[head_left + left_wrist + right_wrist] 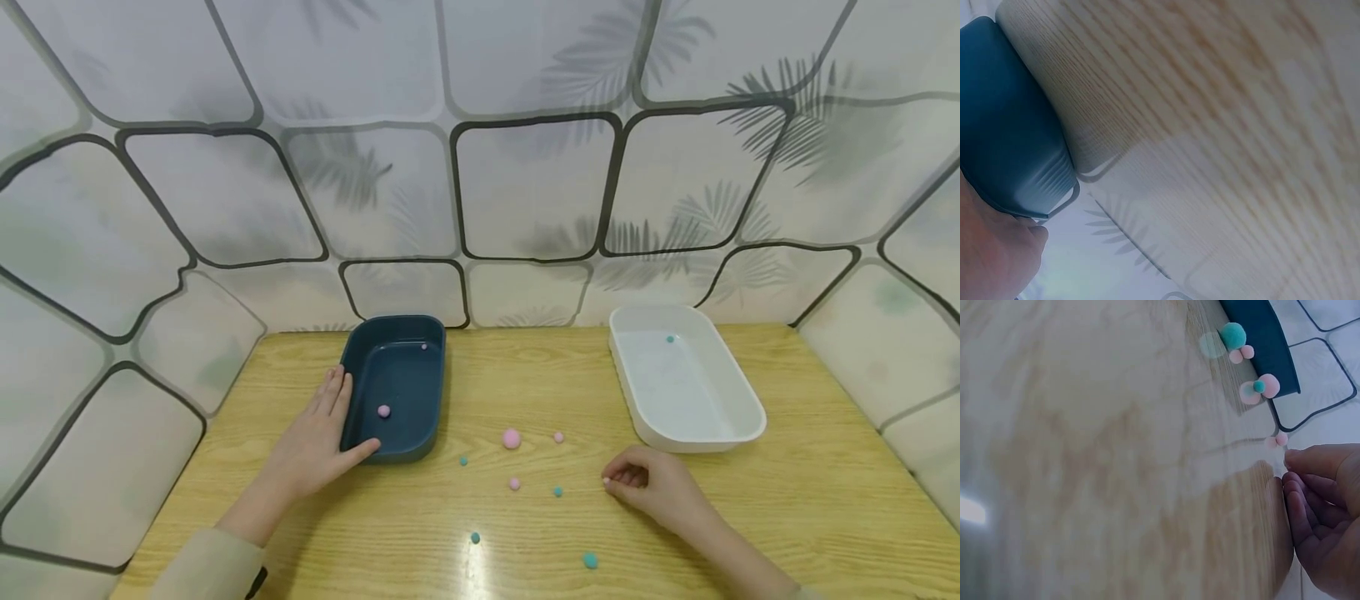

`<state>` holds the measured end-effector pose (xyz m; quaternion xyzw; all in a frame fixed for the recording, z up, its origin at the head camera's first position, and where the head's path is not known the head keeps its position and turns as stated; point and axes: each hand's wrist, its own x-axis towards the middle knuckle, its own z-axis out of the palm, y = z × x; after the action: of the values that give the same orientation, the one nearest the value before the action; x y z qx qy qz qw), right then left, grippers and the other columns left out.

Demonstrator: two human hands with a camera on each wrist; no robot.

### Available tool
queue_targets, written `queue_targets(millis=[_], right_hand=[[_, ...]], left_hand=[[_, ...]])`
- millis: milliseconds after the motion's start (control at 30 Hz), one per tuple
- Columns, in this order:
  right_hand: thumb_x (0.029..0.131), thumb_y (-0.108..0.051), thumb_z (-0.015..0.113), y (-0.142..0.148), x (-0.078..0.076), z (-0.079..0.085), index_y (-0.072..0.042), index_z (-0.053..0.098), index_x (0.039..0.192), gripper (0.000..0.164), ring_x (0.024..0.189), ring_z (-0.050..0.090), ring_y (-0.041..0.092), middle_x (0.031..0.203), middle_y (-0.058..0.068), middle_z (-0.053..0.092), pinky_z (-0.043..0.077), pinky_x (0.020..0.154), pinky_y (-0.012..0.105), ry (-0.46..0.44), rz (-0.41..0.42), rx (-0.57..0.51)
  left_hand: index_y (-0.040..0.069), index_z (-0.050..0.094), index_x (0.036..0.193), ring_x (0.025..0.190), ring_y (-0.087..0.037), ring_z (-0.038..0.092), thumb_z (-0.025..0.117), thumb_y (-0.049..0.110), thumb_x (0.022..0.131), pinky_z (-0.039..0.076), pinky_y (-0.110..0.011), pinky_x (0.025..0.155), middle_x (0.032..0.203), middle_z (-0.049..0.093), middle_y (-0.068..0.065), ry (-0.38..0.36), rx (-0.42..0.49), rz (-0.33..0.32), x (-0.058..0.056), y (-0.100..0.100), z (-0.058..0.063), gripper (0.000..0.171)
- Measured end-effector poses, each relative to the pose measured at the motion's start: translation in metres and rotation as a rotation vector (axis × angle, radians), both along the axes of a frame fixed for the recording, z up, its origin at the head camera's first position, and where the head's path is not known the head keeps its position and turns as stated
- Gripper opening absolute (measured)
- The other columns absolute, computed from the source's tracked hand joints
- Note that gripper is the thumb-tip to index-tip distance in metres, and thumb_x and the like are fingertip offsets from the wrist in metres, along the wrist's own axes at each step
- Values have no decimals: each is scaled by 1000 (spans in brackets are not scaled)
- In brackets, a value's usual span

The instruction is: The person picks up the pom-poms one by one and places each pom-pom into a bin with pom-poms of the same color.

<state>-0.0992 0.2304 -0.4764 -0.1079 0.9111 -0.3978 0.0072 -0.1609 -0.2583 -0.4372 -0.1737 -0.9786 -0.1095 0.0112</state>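
My left hand [311, 450] rests against the dark blue tray [437, 392], fingers straight along its left side and thumb spread over the near rim. Inside that tray lie a pink pom-pom [384, 411] and a smaller pink one near the back. Just in front of the white tray [738, 408], my right hand [660, 490] pinches a tiny pale pink pom-pom [606, 480] between thumb and fingertips, low over the table. In the right wrist view, the curled fingers [1297, 512] show at the right edge. One small teal pom-pom [670, 339] lies in the white tray.
Between the trays, the wooden table [405, 533] holds loose pom-poms: a large pink one [511, 438], two smaller pink ones and several teal ones, the biggest teal pom-pom [590, 561] nearest the front. A patterned wall covering [525, 192] stands behind and along both sides.
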Motion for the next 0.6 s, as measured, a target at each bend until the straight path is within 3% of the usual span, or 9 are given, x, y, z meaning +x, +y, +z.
queue_targets(millis=[400,600], right_hand=[[92,-14,84,-20,-8,18,-11,80,97,7,78,64,-1,90,-3,76,57,70,19,-65,-33,-40],[94,-9,81,-40,-23,24,-8,80,101,7,82,67,1,97,2,80,59,74,19,-15,6,-105]], left_hand=[[-12,18,165,163,-49,17,66,61,97,29,-63,128,175,11,-32,-1,-6,-2,0,1,1,110],[-12,17,165,162,-50,17,66,61,98,29,-63,128,175,11,-32,-4,-14,-3,0,0,0,111]])
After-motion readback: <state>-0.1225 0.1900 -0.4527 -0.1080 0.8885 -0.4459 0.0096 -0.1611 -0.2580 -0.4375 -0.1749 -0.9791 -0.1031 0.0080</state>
